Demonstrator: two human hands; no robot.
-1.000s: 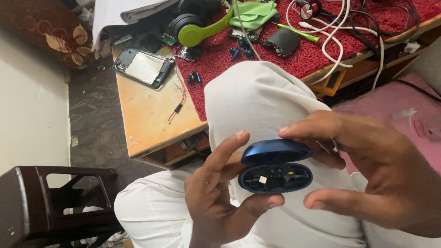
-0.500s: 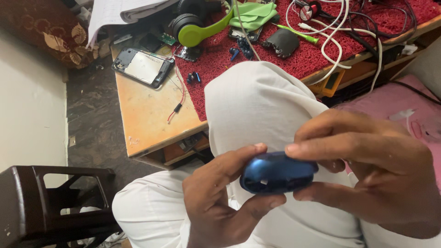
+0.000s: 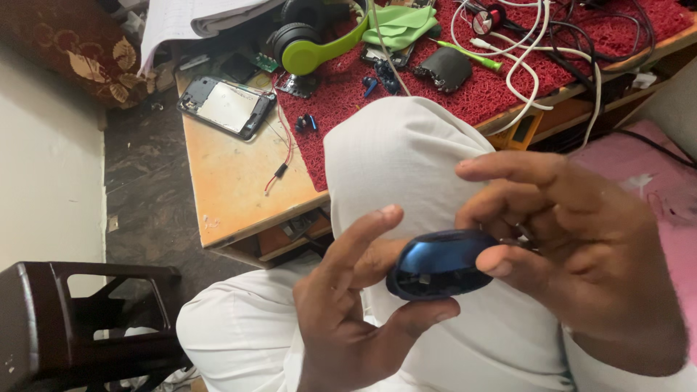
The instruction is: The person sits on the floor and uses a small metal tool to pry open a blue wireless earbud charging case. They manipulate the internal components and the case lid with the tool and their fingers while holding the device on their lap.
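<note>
Far left of frame, lower corner: dark stool (image 3: 80,319), nothing on it that I can see. Upper left: opened phone (image 3: 226,107) lying face-down on the bare wood part of the table (image 3: 218,189), w/ a thin red wire (image 3: 279,156) trailing just beside it. Moving right along the top: green-banded headphones (image 3: 316,40) on the red mat (image 3: 348,94), green cloth (image 3: 403,22) near them, a dark back cover (image 3: 444,69), then a tangle of white cables (image 3: 523,65) toward upper right. Center frame, over my white-clad knee (image 3: 406,160): left hand (image 3: 348,312) cups the blue earbud case (image 3: 439,265) from below, thumb tip under its lower edge, index raised beside it. Right hand (image 3: 581,254) grips the case's right end, thumb and fingers pinched on it; so both hands are grasping the case, neither loose. Case sits centre-low in frame, well apart from the table, lid looks nearly or fully closed; a dark seam shows along the bottom but I can't tell if it's latched. My read: mid-inspection step, handling the shell. Next move prob needs a steady left-hand hold while the right fingertips work the seam, w/ light force so the case doesn't slip.
</note>
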